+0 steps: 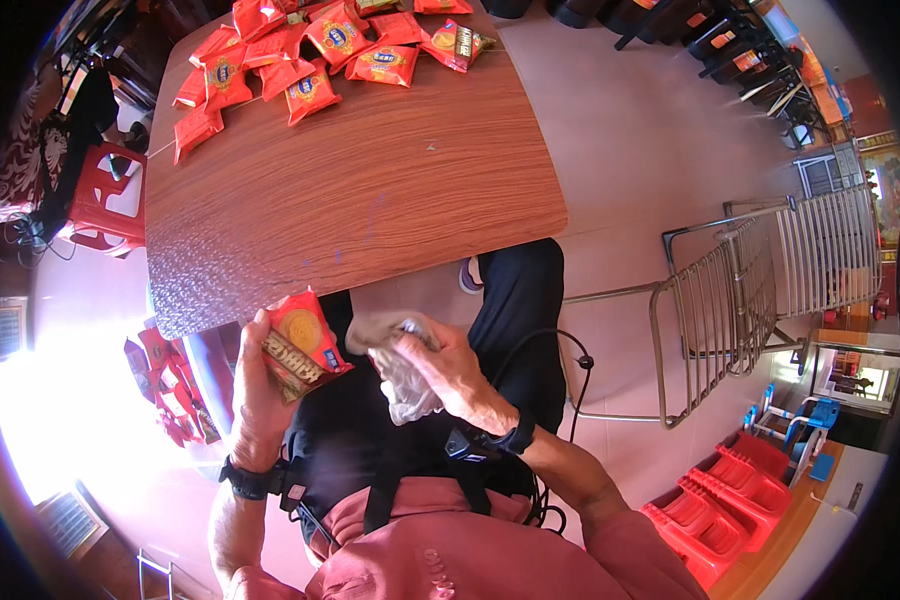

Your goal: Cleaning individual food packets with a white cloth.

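Note:
My left hand point(251, 401) grips a red and brown snack packet point(304, 341) by its left side. A round yellow biscuit is pictured on the face turned up to me. Just right of it, my right hand point(450, 367) clutches a crumpled whitish cloth point(405, 379), part of which is blurred. Cloth and packet are a small distance apart, both over my lap at the table's near edge. Toward the far end of the wood-grain table point(360, 187) lies a loose pile of similar red packets point(337, 37).
More red packets point(172, 382) sit low at the left, beside the table. A red plastic stool point(109, 195) stands at the left. To the right are a metal-barred folding frame point(720, 300) and stacked red plastic stools point(727, 502). A black cable point(585, 362) loops beside my leg.

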Available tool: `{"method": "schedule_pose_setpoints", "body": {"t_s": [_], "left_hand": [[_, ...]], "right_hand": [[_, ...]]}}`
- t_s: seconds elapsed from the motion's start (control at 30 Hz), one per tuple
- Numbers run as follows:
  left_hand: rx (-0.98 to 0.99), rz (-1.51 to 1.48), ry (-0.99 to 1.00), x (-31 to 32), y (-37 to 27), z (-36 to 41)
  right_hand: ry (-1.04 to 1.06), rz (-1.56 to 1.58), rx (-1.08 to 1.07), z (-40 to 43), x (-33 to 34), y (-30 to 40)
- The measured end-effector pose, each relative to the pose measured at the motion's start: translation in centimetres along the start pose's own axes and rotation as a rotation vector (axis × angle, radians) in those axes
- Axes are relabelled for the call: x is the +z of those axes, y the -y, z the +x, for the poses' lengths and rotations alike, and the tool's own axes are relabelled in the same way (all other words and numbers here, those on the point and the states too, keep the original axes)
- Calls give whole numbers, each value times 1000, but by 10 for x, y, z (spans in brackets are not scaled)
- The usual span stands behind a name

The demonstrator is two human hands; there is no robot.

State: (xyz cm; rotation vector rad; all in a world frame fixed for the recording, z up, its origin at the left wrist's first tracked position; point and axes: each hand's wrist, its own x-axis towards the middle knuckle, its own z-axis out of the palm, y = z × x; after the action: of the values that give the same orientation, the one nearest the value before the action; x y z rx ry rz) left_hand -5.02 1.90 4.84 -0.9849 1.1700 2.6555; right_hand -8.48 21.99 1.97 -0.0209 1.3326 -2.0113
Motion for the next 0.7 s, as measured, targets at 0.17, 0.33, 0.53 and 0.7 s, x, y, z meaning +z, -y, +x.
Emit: {"method": "schedule_pose_setpoints", "body": {"t_s": [0.17,0.33,0.53,0.7], "left_hand": [[-2,63,23,-8,-3,-4],[274,716,47,-24,23,-11],[90,543,60,-15,26,-8],[311,866,78,-10,31,-16]], "right_hand": [[-173,198,133,1,-6,1],[-19,78,187,1,5,-2],[-76,182,164,-6,19,-2],[-28,258,180,-7,26,-11]]}}
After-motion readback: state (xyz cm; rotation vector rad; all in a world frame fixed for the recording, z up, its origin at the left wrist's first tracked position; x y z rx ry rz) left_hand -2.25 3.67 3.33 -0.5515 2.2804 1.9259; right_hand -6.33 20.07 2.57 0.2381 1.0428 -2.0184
